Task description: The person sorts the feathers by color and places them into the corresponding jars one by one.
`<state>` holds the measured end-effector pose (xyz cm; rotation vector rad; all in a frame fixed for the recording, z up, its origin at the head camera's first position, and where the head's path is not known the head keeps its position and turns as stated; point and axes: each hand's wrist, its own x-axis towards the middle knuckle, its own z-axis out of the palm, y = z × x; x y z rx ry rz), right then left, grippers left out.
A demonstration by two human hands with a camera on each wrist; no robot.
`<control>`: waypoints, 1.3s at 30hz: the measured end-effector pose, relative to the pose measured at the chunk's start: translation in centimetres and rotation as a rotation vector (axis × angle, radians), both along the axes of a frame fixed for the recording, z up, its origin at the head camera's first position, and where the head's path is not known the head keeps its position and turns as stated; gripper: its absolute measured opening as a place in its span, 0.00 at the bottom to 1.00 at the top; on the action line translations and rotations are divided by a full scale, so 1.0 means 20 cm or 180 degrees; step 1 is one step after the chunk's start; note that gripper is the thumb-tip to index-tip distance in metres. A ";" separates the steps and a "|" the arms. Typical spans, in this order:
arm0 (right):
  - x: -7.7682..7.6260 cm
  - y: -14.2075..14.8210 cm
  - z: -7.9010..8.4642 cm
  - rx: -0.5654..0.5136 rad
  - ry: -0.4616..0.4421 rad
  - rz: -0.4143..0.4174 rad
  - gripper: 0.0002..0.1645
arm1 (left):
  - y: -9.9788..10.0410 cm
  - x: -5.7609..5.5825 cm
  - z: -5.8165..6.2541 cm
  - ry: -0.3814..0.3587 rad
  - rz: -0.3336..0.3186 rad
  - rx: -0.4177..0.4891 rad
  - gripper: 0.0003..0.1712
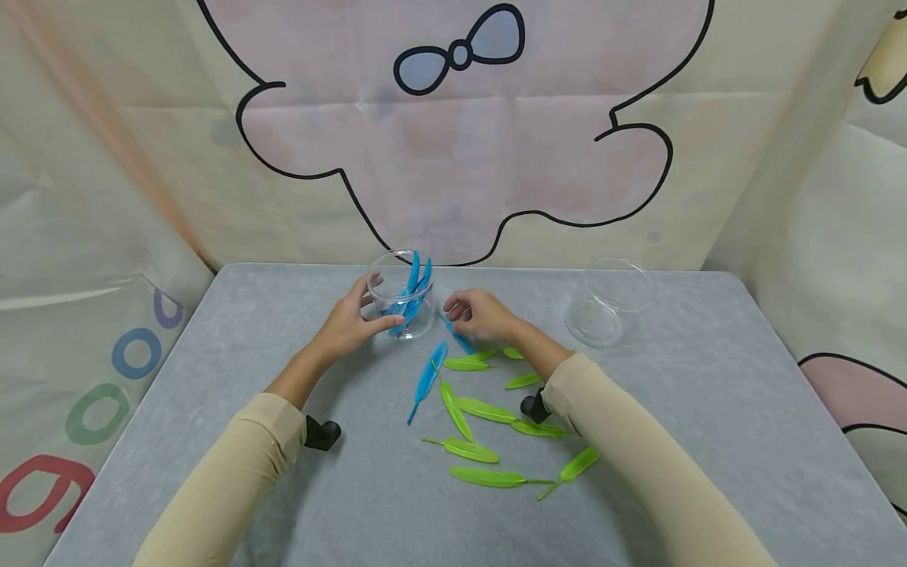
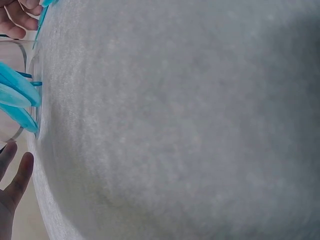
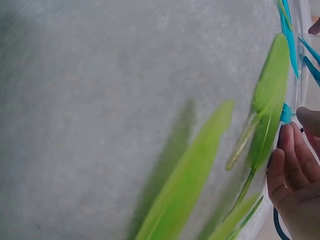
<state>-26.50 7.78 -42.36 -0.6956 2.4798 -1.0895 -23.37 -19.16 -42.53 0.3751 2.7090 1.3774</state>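
Note:
My left hand [image 1: 349, 324] holds a clear plastic cup [image 1: 423, 324], thumb at the front and fingers round the far side. Several blue feathers [image 1: 414, 291] lean inside the cup; they also show in the left wrist view [image 2: 17, 97]. Just right of the cup, my right hand [image 1: 483, 315] pinches a blue feather [image 1: 460, 339] between thumb and fingertips, close to the table. In the right wrist view, a bit of that feather [image 3: 286, 113] shows at the fingertips. Another blue feather [image 1: 427, 382] lies on the table in front of the cup.
Several green feathers [image 1: 473, 450] lie scattered between and below the forearms, some partly under the right arm. A second clear cup [image 1: 595, 324] stands at the back right of the grey table [image 1: 708, 441]. A printed curtain [image 1: 496, 157] hangs behind the table.

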 end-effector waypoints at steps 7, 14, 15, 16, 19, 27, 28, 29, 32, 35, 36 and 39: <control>0.00 -0.01 -0.01 -0.0026 -0.0038 -0.0069 0.18 | 0.00 0.00 -0.01 -0.0007 0.0024 -0.0007 0.54; -0.01 -0.03 -0.02 0.0002 -0.0007 -0.0147 0.17 | 0.00 0.00 -0.01 -0.0013 0.0013 -0.0009 0.55; -0.01 -0.03 -0.02 0.0008 -0.0002 -0.0151 0.17 | 0.00 0.00 -0.01 -0.0022 0.0022 -0.0008 0.55; -0.01 -0.03 -0.02 0.0019 0.0005 -0.0154 0.17 | 0.00 0.00 -0.01 -0.0021 0.0021 -0.0013 0.55; -0.01 -0.04 -0.02 0.0044 0.0012 -0.0199 0.17 | -0.01 0.00 -0.01 -0.0028 0.0017 -0.0018 0.55; -0.01 -0.06 -0.02 0.0150 0.0086 -0.0427 0.17 | 0.00 -0.01 0.00 -0.0063 -0.0004 -0.0014 0.55; -0.01 -0.06 -0.02 0.0163 0.0101 -0.0436 0.17 | 0.00 -0.01 0.00 -0.0059 -0.0002 -0.0020 0.55; -0.01 -0.06 -0.02 0.0178 0.0111 -0.0444 0.16 | 0.00 0.00 0.00 -0.0059 0.0000 -0.0026 0.56; -0.01 -0.07 -0.02 0.0232 0.0109 -0.0446 0.16 | 0.00 0.00 0.00 -0.0055 -0.0012 -0.0030 0.56; -0.01 -0.07 -0.02 0.0273 0.0059 -0.0441 0.17 | 0.00 0.00 0.00 -0.0061 -0.0014 -0.0031 0.56; -0.01 -0.07 -0.02 0.0285 0.0039 -0.0438 0.17 | 0.00 0.00 0.00 -0.0059 -0.0019 -0.0032 0.56; -0.02 -0.07 -0.02 0.0297 -0.0018 -0.0407 0.16 | 0.00 0.00 0.00 -0.0057 -0.0013 -0.0039 0.56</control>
